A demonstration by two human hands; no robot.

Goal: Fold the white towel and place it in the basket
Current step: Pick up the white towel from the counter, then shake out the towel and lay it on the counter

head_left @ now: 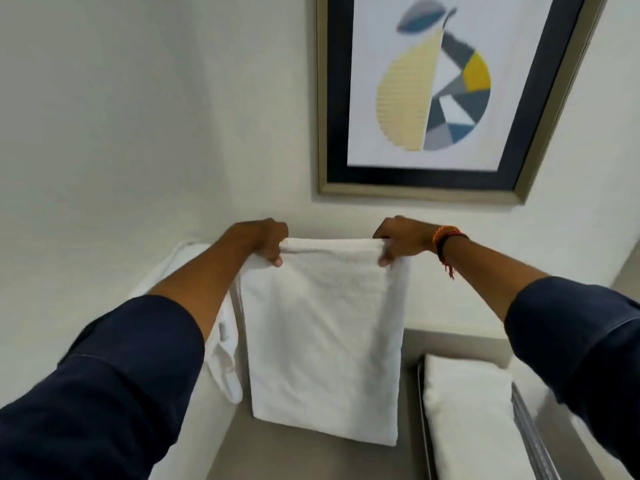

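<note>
- White towel (pixel 323 337): held up at centre frame, hanging flat as a tall rectangle, top edge folded over; lower edge down at lower centre, over the grey surface (pixel 294 459). Contact between edge and surface cannot be told.
- Left hand (pixel 265 239): left of centre, fingers clenched on the towel's upper left corner, thumb tip showing on the front of the cloth.
- Right hand (pixel 403 239): right of centre, fingers clenched on the towel's upper right corner, thumb tip pressed on the front face.
- Both arms: stretched forward from the lower corners of the frame, in dark blue sleeves (pixel 114 386) pushed back off the forearms.
- Orange and dark thread bands (pixel 446 242): around the right wrist, a loose end hanging below.
- Second white cloth (pixel 221 348): behind the left forearm, at the towel's left edge, draped and partly hidden.
- Basket (pixel 530 420): lower right of frame, metal rim visible, a folded white towel (pixel 464 407) lying inside; apart from the held towel.
- Framed picture (pixel 440 95): upper right of frame on the pale wall (pixel 138 116), showing a pear in yellow, grey and blue.
</note>
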